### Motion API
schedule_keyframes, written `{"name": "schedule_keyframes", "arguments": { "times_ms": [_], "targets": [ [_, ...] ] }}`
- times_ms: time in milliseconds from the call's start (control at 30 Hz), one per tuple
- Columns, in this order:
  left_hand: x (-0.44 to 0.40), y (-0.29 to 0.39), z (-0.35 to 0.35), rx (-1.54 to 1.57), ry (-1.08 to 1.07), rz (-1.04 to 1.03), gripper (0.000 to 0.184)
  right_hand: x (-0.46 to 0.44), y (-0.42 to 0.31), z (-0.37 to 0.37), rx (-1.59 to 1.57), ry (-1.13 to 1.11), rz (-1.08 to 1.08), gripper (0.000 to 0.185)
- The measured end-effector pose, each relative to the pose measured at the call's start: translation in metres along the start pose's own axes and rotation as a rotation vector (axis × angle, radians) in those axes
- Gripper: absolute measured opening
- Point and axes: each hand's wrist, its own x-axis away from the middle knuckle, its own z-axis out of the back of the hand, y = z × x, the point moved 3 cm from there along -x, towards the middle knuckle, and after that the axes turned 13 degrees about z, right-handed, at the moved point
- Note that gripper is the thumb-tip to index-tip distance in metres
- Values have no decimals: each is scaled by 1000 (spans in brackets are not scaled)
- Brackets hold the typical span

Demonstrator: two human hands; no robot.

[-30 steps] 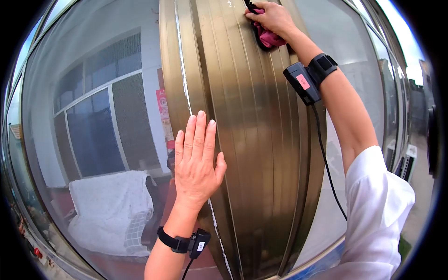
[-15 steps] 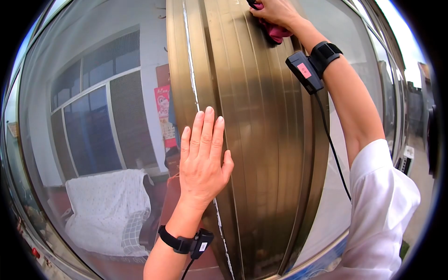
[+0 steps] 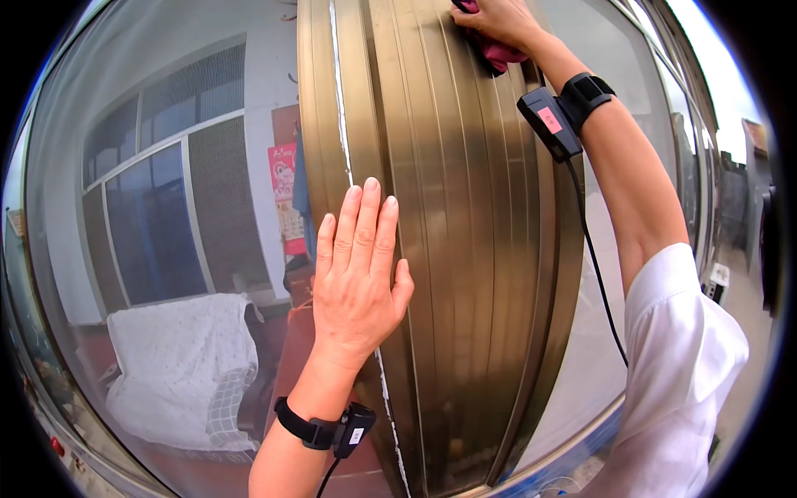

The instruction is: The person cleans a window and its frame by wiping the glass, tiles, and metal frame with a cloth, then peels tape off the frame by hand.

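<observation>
A tall, ribbed, gold-coloured metal panel (image 3: 465, 274) fills the middle of the view, with a ragged white sealant line (image 3: 341, 108) along its left part. My left hand (image 3: 359, 270) lies flat near that line, fingers stretched out and holding nothing. At the top, my right hand (image 3: 496, 23) grips a dark red cloth (image 3: 498, 55) against the upper part of the panel. Its fingertips are partly cut off by the frame's upper edge. Each wrist wears a black strap with a small cabled box, the right one (image 3: 550, 124) and the left one (image 3: 355, 430).
Left of the panel is a large glass pane (image 3: 66, 207). Through it show a window (image 3: 158, 216), a couch under a pale cover (image 3: 178, 373) and a pink poster (image 3: 283, 178). A black cable (image 3: 594, 257) hangs from the right wrist box.
My right hand and the cloth have shifted slightly right in view. My left hand appears a little higher and farther left, and the background has shifted slightly left too.
</observation>
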Motion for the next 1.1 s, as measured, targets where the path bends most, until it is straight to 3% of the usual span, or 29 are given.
{"name": "schedule_keyframes", "arguments": {
  "times_ms": [267, 900, 967, 1100],
  "targets": [
    [0, 1, 0, -9, -1, 4, 74, 6, 4, -2, -63, 148, 7, 37],
    [-1, 0, 1, 7, 17, -12, 72, 1, -3, -1, 6, 72, 38, 37],
    [-1, 0, 1, 7, 20, -8, 72, 7, 1, 0, -115, 158, -95, 37],
    [1, -1, -1, 9, 21, -9, 71, 10, 1, -4, -93, 138, -141, 36]
  ]
}}
